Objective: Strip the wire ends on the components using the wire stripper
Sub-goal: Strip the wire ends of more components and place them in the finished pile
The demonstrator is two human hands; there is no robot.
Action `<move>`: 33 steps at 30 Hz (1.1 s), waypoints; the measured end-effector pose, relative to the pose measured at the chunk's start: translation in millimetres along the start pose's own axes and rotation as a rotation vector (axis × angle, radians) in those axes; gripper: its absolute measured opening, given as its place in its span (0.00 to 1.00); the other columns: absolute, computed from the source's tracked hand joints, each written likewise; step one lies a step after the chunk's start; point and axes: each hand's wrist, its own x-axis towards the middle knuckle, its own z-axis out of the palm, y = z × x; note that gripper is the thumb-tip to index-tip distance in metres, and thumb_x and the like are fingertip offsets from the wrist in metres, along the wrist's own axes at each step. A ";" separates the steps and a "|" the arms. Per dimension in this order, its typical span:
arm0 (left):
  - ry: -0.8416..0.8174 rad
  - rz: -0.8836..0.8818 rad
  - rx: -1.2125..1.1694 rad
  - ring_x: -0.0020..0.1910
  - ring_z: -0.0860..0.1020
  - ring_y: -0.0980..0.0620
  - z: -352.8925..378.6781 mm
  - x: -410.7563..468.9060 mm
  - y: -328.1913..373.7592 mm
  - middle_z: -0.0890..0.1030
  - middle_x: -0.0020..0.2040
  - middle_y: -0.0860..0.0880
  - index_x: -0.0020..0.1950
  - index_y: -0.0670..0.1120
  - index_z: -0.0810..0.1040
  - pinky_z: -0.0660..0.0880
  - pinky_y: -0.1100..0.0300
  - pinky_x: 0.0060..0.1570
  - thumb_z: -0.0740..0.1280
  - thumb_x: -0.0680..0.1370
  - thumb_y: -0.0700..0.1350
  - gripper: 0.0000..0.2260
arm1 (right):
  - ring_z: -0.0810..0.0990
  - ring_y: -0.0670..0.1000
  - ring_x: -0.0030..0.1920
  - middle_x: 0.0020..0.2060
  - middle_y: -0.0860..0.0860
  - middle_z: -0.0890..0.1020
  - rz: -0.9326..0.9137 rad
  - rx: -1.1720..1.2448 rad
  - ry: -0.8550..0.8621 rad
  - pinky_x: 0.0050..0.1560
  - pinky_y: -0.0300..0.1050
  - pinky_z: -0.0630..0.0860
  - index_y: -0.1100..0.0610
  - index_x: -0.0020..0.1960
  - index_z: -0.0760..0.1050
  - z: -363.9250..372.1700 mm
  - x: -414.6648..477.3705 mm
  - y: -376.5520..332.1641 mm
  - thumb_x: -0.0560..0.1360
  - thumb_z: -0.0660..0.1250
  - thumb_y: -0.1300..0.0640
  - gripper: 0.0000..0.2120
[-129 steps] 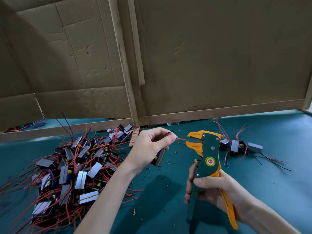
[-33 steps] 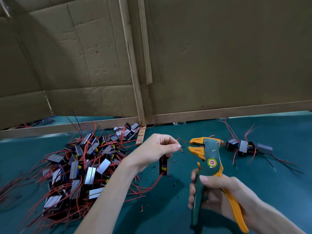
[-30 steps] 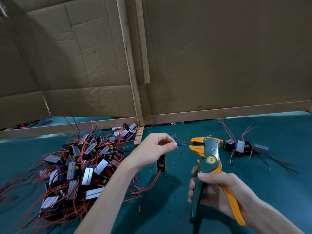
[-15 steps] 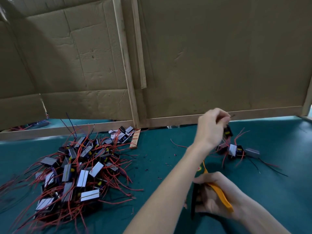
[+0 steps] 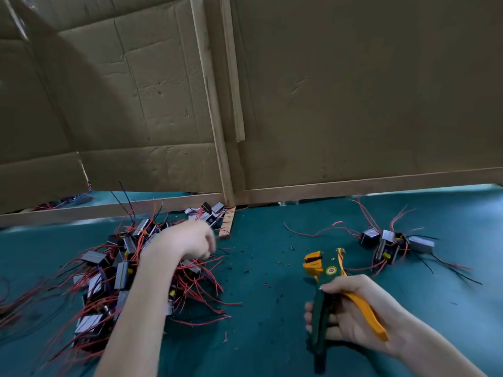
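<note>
The left hand (image 5: pixel 187 240) reaches over the tangly, red-wired components (image 5: pixel 109 276), middle left; its fingers are too blurry to tell. The right hand (image 5: pixel 351 314) wraps its fingers round the green-and-orange wire stripper (image 5: pixel 324 270).

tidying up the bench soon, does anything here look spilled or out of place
Mostly litter: small dark and red insulation scraps are strewn over the green mat between the big component pile and the wire stripper. A short wooden strip also lies askew at the foot of the cardboard wall.
</note>
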 end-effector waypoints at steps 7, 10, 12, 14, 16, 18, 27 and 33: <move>0.036 -0.133 0.007 0.52 0.80 0.50 23.7 25.0 -29.8 0.83 0.53 0.49 0.48 0.48 0.84 0.77 0.54 0.54 0.75 0.72 0.43 0.06 | 0.82 0.66 0.37 0.40 0.68 0.79 0.009 -0.014 -0.007 0.40 0.61 0.81 0.63 0.51 0.68 -2.4 0.2 -1.2 0.64 0.66 0.64 0.17; 0.090 -0.087 -0.008 0.48 0.80 0.52 27.1 29.1 -34.4 0.83 0.48 0.51 0.42 0.50 0.82 0.77 0.55 0.50 0.73 0.73 0.43 0.03 | 0.82 0.67 0.37 0.40 0.68 0.80 0.002 -0.011 -0.002 0.40 0.62 0.81 0.63 0.52 0.68 -3.1 -1.0 -2.4 0.66 0.65 0.64 0.15; 0.145 -0.022 -0.108 0.47 0.78 0.54 23.3 26.6 -39.7 0.81 0.47 0.52 0.42 0.50 0.79 0.73 0.58 0.47 0.71 0.76 0.43 0.03 | 0.82 0.67 0.37 0.40 0.68 0.80 -0.003 -0.007 -0.001 0.40 0.62 0.81 0.63 0.53 0.68 -3.5 -1.0 -2.7 0.65 0.65 0.64 0.16; 0.270 0.072 -0.311 0.48 0.78 0.54 13.7 19.2 -44.3 0.81 0.47 0.54 0.44 0.48 0.77 0.70 0.58 0.48 0.69 0.77 0.44 0.03 | 0.82 0.67 0.37 0.41 0.68 0.80 -0.005 0.000 0.002 0.40 0.62 0.80 0.62 0.54 0.67 -3.9 -0.2 -2.5 0.64 0.67 0.64 0.19; 0.404 0.215 -0.598 0.50 0.80 0.56 2.0 9.1 -43.0 0.84 0.46 0.54 0.46 0.46 0.75 0.72 0.59 0.49 0.67 0.79 0.44 0.03 | 0.82 0.67 0.38 0.41 0.69 0.79 -0.005 -0.007 -0.003 0.41 0.63 0.80 0.61 0.55 0.66 -3.8 0.3 -2.2 0.63 0.67 0.64 0.22; 0.488 0.351 -0.819 0.50 0.82 0.56 -5.9 -0.9 -33.5 0.86 0.44 0.53 0.48 0.44 0.73 0.72 0.61 0.52 0.64 0.80 0.42 0.03 | 0.82 0.68 0.38 0.41 0.69 0.79 -0.004 -0.017 -0.012 0.41 0.63 0.80 0.62 0.56 0.66 -3.3 0.3 -1.4 0.62 0.68 0.64 0.24; 0.770 0.553 -1.216 0.44 0.84 0.46 -9.8 -12.4 5.9 0.85 0.40 0.44 0.48 0.44 0.72 0.78 0.53 0.48 0.62 0.81 0.40 0.02 | 0.82 0.68 0.37 0.40 0.69 0.80 -0.049 -0.013 -0.018 0.41 0.64 0.80 0.61 0.53 0.67 -2.3 -0.3 -2.3 0.59 0.70 0.65 0.24; 1.139 0.683 -1.472 0.46 0.83 0.42 -26.0 -30.4 6.0 0.85 0.42 0.46 0.48 0.47 0.71 0.80 0.49 0.48 0.62 0.81 0.41 0.03 | 0.82 0.67 0.37 0.39 0.69 0.80 -0.071 -0.026 -0.013 0.39 0.62 0.80 0.66 0.49 0.71 -1.3 0.0 -1.1 0.58 0.70 0.64 0.20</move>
